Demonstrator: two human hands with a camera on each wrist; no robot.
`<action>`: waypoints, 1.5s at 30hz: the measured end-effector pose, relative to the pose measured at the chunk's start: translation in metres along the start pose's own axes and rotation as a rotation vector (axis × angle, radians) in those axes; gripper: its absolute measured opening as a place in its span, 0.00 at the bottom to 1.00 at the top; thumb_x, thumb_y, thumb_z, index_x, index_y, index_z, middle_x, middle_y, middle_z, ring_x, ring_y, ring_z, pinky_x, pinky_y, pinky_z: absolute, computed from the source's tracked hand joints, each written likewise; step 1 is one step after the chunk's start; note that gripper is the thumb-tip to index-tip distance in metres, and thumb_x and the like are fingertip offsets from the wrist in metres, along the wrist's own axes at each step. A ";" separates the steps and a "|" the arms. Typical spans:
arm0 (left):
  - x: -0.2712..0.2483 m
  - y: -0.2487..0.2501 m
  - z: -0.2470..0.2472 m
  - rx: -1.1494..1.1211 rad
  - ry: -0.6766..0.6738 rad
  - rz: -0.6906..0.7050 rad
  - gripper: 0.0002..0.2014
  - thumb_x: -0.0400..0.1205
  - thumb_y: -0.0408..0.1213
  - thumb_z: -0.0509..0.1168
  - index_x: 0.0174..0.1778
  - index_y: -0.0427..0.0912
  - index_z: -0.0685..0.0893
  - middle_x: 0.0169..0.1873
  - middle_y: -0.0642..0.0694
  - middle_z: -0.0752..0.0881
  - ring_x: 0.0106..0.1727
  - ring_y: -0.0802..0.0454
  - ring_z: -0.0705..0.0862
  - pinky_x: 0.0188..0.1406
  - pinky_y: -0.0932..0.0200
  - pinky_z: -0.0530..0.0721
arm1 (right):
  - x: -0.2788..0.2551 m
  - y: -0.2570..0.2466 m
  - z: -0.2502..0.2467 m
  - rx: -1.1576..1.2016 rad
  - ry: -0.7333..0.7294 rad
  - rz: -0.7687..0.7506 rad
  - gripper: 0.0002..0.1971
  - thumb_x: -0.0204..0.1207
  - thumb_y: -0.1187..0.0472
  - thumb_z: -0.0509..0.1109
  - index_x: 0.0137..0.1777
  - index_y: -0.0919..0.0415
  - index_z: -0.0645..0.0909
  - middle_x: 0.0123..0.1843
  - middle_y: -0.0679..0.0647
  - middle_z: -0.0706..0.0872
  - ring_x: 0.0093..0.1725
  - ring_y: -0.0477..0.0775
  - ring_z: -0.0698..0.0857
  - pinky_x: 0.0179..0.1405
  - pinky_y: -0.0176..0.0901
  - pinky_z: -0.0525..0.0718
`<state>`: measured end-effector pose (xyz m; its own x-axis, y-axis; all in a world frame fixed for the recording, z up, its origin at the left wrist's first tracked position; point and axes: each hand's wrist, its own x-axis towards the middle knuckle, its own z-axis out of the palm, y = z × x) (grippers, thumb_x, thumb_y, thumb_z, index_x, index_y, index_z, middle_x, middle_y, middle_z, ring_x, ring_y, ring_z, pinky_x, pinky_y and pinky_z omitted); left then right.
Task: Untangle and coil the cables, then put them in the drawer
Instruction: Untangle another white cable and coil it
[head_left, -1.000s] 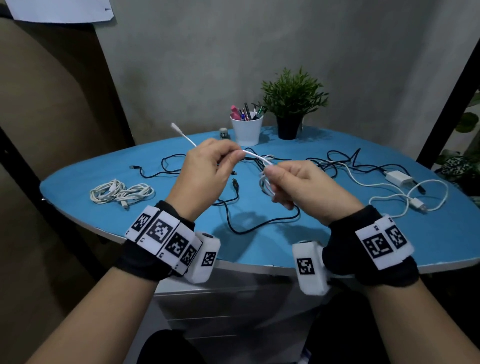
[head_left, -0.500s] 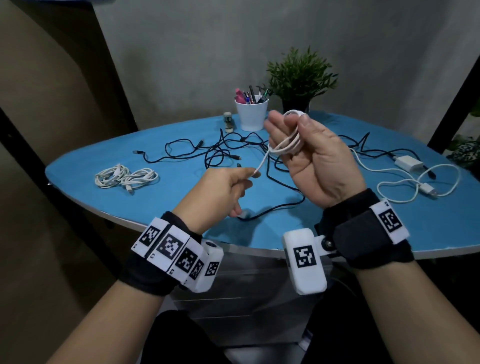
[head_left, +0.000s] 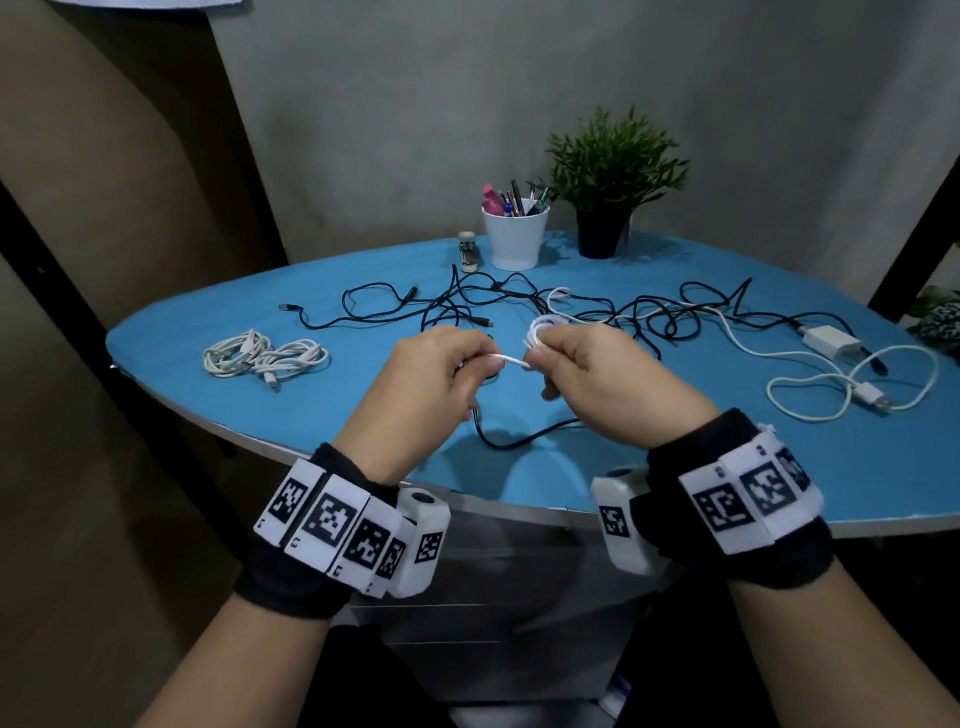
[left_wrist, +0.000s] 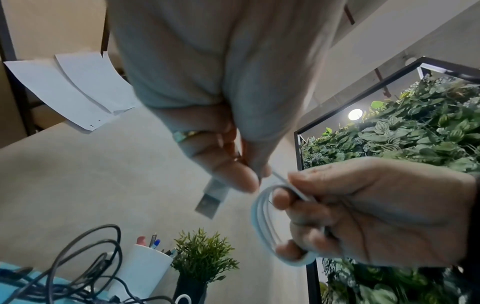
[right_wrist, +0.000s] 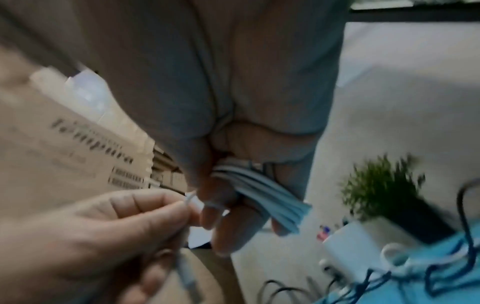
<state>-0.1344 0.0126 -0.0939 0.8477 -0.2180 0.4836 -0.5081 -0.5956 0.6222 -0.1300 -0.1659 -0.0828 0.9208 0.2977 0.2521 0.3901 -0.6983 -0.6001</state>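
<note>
Two coiled white bundles (head_left: 265, 358) lie at the far left of the blue desk (head_left: 857, 467), touching each other. Right of them, above the front edge of the desk, we see the left hand (head_left: 431, 374) pinching the free end of a white cable (head_left: 511, 361) between thumb and fingertips; in the left wrist view its USB plug (left_wrist: 211, 198) sticks out below the fingers (left_wrist: 233, 174). A short taut run of cable joins that pinch to the right hand (head_left: 597, 374), whose curled fingers grip a small coil (left_wrist: 265, 222) of the same cable, the loops wound round them. Both hands hover close together, nearly touching. Behind and under them a tangle of black cables (head_left: 467, 306) sprawls across the middle of the desk. At the back stand a small stapler (head_left: 468, 253), a white cup (head_left: 515, 236) of pens, and a potted plant (head_left: 613, 176), in that order. On the right lies a white charger (head_left: 830, 343) with a loose white lead (head_left: 841, 389) looped beside it. Below the desk edge, between our wrists, grey drawer fronts (head_left: 519, 587) show.
</note>
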 end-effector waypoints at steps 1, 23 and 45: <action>0.000 0.000 -0.001 -0.029 0.025 0.020 0.05 0.82 0.37 0.65 0.46 0.42 0.86 0.38 0.43 0.82 0.30 0.49 0.84 0.34 0.54 0.87 | -0.003 -0.004 -0.003 0.062 -0.057 0.020 0.14 0.84 0.52 0.59 0.42 0.58 0.80 0.37 0.53 0.86 0.35 0.49 0.84 0.37 0.46 0.78; 0.000 0.013 -0.004 0.231 0.129 0.080 0.18 0.81 0.56 0.56 0.35 0.48 0.81 0.28 0.52 0.79 0.31 0.55 0.76 0.30 0.55 0.71 | -0.017 -0.008 0.003 0.342 0.269 -0.092 0.09 0.78 0.60 0.69 0.53 0.48 0.88 0.35 0.58 0.88 0.35 0.61 0.83 0.35 0.57 0.85; -0.008 0.001 0.005 -0.375 0.178 -0.211 0.04 0.78 0.35 0.70 0.42 0.42 0.90 0.31 0.46 0.90 0.33 0.53 0.87 0.37 0.59 0.87 | -0.023 -0.003 0.023 0.849 0.103 0.128 0.06 0.77 0.69 0.69 0.44 0.63 0.87 0.31 0.59 0.82 0.24 0.50 0.81 0.23 0.36 0.81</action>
<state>-0.1411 0.0096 -0.0998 0.9159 0.0337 0.4001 -0.3748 -0.2851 0.8822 -0.1523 -0.1556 -0.1049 0.9691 0.1612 0.1870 0.1875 0.0121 -0.9822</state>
